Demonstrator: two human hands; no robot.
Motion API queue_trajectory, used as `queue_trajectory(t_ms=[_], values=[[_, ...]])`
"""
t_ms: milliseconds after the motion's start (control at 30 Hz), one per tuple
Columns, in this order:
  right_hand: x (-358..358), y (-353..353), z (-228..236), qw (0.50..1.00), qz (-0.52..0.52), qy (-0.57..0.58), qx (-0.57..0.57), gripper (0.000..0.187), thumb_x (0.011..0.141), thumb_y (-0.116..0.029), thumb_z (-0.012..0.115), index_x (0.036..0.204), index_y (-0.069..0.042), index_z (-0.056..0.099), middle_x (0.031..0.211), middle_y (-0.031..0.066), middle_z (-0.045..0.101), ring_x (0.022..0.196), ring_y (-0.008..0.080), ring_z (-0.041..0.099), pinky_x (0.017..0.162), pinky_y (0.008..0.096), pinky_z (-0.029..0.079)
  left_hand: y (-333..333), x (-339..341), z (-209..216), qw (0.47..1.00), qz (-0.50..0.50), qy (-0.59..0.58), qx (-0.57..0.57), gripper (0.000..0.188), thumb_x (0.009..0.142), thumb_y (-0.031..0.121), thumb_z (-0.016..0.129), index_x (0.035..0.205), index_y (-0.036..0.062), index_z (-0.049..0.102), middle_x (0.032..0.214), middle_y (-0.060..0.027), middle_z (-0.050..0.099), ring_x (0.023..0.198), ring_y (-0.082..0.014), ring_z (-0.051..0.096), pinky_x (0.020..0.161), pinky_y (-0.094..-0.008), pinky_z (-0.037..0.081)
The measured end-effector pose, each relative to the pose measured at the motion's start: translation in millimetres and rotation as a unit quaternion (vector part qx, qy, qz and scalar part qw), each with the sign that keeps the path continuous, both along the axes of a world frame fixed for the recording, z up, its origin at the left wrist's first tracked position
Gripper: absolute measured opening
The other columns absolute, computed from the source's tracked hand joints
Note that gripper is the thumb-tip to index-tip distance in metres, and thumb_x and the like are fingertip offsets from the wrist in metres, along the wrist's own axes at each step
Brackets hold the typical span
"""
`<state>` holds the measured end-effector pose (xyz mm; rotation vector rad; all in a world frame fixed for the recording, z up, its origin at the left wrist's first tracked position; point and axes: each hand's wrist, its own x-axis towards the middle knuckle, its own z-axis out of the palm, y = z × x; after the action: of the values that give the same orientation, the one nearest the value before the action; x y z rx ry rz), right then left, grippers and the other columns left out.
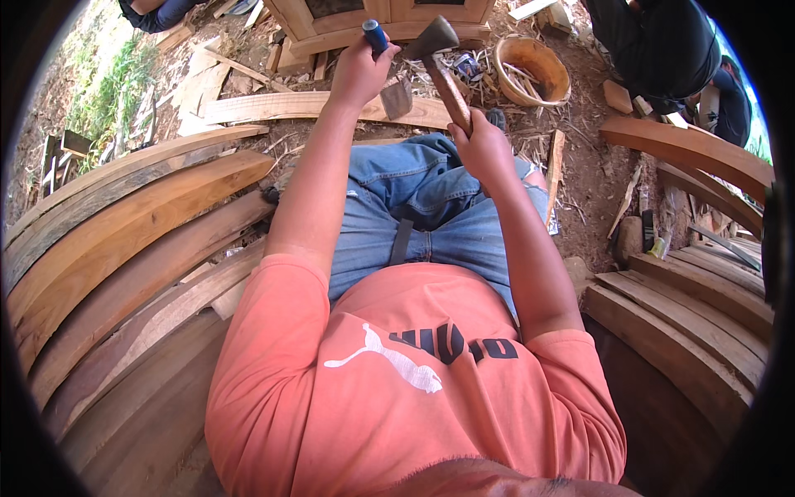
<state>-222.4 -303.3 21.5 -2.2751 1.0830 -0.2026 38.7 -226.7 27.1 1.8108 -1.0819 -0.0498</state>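
Note:
My left hand (pixel 361 74) is raised at the front of a wooden panelled frame (pixel 319 35). Its fingers are wrapped round a blue-handled tool (pixel 374 35), which looks like a chisel; its lower end is hidden. In my right hand (pixel 483 149) is a hammer (pixel 448 93), gripped low on its worn wooden handle. The dark metal hammer head (pixel 434 37) is tilted up, just right of the blue handle and apart from it. A small grey-brown block (pixel 397 98) shows below the two tools.
Curved timber pieces (pixel 108 240) are stacked at my left, and more boards (pixel 687 302) at my right. A yellowish tub (pixel 542 70) with wood scraps stands front right. A pale plank (pixel 290 105) crosses the shavings-strewn ground. Other people (pixel 658 50) sit nearby.

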Motion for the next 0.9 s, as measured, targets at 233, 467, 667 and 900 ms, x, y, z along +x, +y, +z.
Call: queue_trajectory(t_ms=[233,467,667,900], values=[[14.7,5.8,-15.8,0.996,0.027,0.079,-0.020,0.035,0.103,-0.038,0.066,0.109,-0.004,0.065,0.100,0.0241,0.077,0.099,0.0459,0.074,0.087,0.0585,0.057,1.0,-1.1,-3.3,0.999,0.021,0.029,0.005,0.033,0.099,0.035,0.079,0.114,0.0078,0.070,0.093,-0.0067,0.078,0.087,-0.0221,0.076,0.082,-0.0363,0.057],[18.0,8.4,-36.9,0.996,0.017,0.090,-0.010,0.035,0.103,-0.038,0.067,0.109,-0.004,0.066,0.103,0.0240,0.077,0.102,0.0454,0.074,0.089,0.0569,0.057,1.7,-0.7,-4.8,0.999,0.023,0.041,0.004,0.031,0.100,0.034,0.079,0.113,0.0070,0.069,0.090,-0.0061,0.077,0.084,-0.0214,0.073,0.080,-0.0364,0.057],[15.1,8.8,-42.8,0.998,0.027,0.050,-0.018,0.040,0.102,-0.040,0.068,0.105,0.000,0.062,0.095,0.0278,0.075,0.096,0.0501,0.072,0.084,0.0606,0.055,3.2,-4.4,1.4,0.999,0.009,0.028,-0.026,0.029,0.099,0.028,0.079,0.111,0.0043,0.068,0.090,-0.0107,0.077,0.081,-0.0267,0.075,0.077,-0.0382,0.057],[15.5,8.6,-44.0,0.998,0.028,0.057,-0.023,0.040,0.102,-0.040,0.069,0.104,-0.001,0.062,0.095,0.0280,0.075,0.095,0.0503,0.072,0.083,0.0608,0.055,0.4,4.1,0.2,1.000,-0.006,0.009,0.028,0.032,0.099,0.032,0.080,0.115,0.0070,0.070,0.095,-0.0068,0.078,0.087,-0.0203,0.074,0.082,-0.0364,0.057]])
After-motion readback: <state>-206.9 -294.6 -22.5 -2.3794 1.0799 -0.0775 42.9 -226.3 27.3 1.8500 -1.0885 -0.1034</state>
